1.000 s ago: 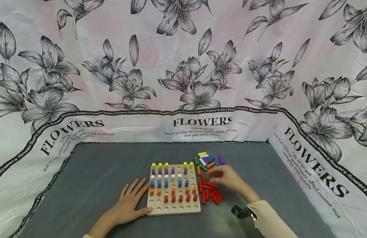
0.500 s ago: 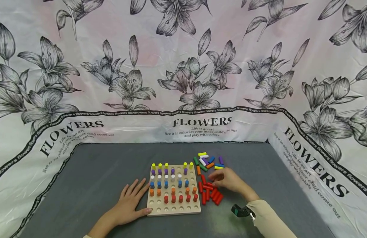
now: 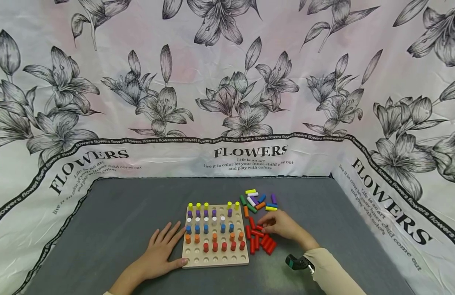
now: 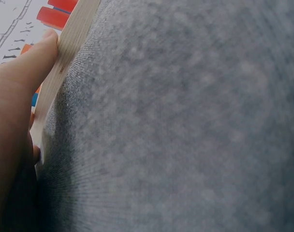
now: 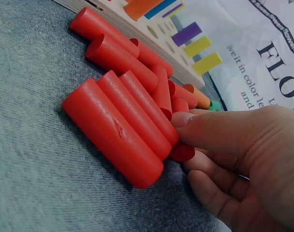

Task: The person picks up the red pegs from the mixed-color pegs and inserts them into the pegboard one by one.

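A wooden peg board point(image 3: 229, 263) stands on the dark grey table with rows of yellow, purple, white, blue, orange and red pegs. My left hand point(image 3: 161, 248) lies spread at its left side, its thumb against the near left corner. The left wrist view shows that thumb point(image 4: 40, 53) on the board's edge. Right of the board, my right hand point(image 3: 280, 225) reaches into a pile of red pegs point(image 3: 257, 241). In the right wrist view its thumb and fingers pinch one red peg point(image 5: 183, 152), mostly hidden behind three pegs lying side by side.
Behind the red pile lie loose pegs: yellow point(image 3: 271, 208), orange point(image 3: 246, 212), green point(image 3: 243, 200), purple point(image 3: 274, 198), plus white and blue ones. A flower-printed cloth point(image 3: 249, 164) walls the table at the back and sides. A black wrist device point(image 3: 297, 262) is on the right arm.
My right hand has come slightly nearer, down onto the red pegs, and its fingers have closed on one. A yellow peg behind it has come into sight. The left hand stays put.
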The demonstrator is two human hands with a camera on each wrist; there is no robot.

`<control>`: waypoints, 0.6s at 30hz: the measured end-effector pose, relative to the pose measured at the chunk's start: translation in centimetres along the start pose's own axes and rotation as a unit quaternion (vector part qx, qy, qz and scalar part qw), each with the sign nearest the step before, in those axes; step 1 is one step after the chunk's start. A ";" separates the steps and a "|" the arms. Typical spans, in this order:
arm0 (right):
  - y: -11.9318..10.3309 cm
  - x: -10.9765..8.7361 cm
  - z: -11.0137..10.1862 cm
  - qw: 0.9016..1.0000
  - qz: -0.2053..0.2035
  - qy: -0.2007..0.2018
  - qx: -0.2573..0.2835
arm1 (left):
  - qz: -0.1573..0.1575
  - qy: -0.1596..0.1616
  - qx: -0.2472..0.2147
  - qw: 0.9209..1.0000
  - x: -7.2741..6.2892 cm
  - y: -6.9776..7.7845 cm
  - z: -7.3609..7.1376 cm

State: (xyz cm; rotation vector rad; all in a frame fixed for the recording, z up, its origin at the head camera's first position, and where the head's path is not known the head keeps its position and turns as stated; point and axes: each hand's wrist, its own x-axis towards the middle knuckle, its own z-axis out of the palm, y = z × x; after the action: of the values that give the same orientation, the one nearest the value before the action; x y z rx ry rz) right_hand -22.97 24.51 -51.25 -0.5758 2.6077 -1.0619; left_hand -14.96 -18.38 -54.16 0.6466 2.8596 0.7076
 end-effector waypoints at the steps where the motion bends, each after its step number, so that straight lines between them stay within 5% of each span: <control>1: 0.1 0.0 0.0 1.000 -0.001 0.001 -0.002 | 0.000 -0.001 0.000 1.000 0.0 0.0 0.0; 18: 0.6 0.0 0.3 0.999 -0.022 0.007 0.023 | 0.004 0.005 -0.001 1.000 -0.1 0.1 0.0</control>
State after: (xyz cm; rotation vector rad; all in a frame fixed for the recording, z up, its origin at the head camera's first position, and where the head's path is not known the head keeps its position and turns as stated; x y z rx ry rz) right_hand -23.05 24.74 -51.89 -0.6189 2.5862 -1.1401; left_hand -14.87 -18.30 -54.05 0.6553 2.8659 0.7159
